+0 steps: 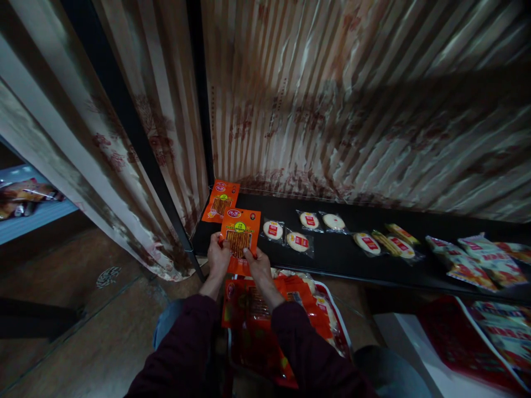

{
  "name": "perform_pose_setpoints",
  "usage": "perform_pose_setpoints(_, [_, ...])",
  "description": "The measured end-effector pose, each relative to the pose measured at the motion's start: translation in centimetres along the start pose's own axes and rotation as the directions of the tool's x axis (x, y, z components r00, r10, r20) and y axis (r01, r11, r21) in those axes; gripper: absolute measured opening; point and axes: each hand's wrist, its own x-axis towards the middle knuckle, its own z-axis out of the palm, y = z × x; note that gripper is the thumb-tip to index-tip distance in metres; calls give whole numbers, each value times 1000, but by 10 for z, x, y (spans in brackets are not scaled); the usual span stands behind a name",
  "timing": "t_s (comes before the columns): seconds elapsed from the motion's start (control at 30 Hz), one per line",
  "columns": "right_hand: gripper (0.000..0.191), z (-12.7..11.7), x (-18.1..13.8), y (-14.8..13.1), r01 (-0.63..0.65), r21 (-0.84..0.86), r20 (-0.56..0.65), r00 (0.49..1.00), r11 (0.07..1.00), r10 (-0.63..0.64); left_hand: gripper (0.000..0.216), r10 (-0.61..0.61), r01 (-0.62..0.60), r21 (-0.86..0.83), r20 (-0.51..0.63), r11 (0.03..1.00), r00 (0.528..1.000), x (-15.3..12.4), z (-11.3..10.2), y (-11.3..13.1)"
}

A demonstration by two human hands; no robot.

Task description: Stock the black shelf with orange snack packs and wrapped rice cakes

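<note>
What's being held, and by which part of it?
An orange packet of brown snack sticks: the left grip pinches its lower left edge, the right grip its lower right side.

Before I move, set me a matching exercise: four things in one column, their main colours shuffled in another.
Things:
1. Packet held by the left hand and right hand
2. Shelf in front of the curtain
3. Wrapped rounds
4. Sleeves

Colours:
A. White
B. Dark purple
C. Orange
D. Black

Pairs: 1-C, 2-D, 3-A, 4-B
</note>
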Motion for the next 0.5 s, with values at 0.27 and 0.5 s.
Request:
perform_pose_setpoints(0.27, [30,10,29,11,17,-142,-9,1000,990,-18,33,1,-8,314,25,949,1000,30,6,7])
perform_pose_setpoints(0.5, [27,20,44,-6,-32,-168,89,995,985,47,35,44,-35,239,-29,970,999,58,6,-13])
